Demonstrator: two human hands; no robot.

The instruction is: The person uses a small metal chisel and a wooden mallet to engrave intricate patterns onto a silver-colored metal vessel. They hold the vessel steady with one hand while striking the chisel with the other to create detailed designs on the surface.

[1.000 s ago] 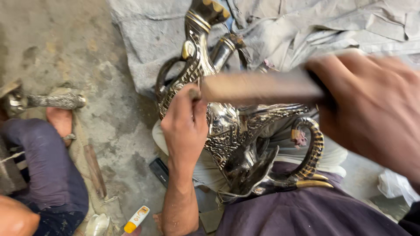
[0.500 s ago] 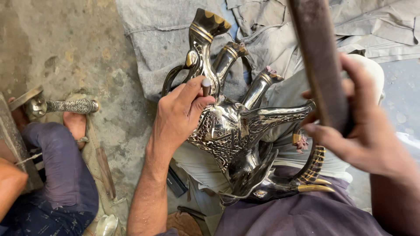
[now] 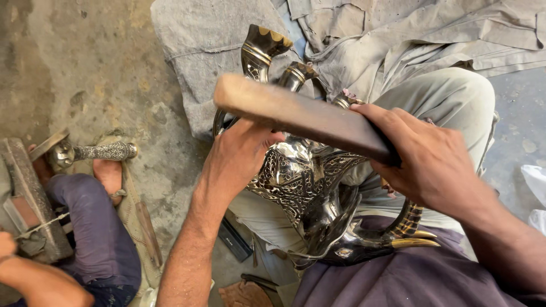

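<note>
An ornate silver metal piece [image 3: 298, 176] with engraved patterns, curved horn-like spouts and gold tips rests on my lap. My left hand [image 3: 239, 156] grips its upper body just below the tall spout [image 3: 259, 54]. My right hand [image 3: 432, 162] holds a thick brown wooden stick [image 3: 301, 116], lying crosswise above the metal piece with its far end pointing up-left. A gold-tipped curved part [image 3: 412, 239] sticks out at the lower right.
Another person sits at the left, with a foot [image 3: 108, 173] and a purple trouser leg [image 3: 94, 227] near an engraved metal handle [image 3: 102, 152]. Grey cloth [image 3: 205, 45] covers the concrete floor behind. A wooden tool [image 3: 149, 233] and a dark flat object [image 3: 233, 241] lie below.
My right hand has swung the wooden stick from upright at the right down to crosswise over the metal piece. My left hand keeps its grip.
</note>
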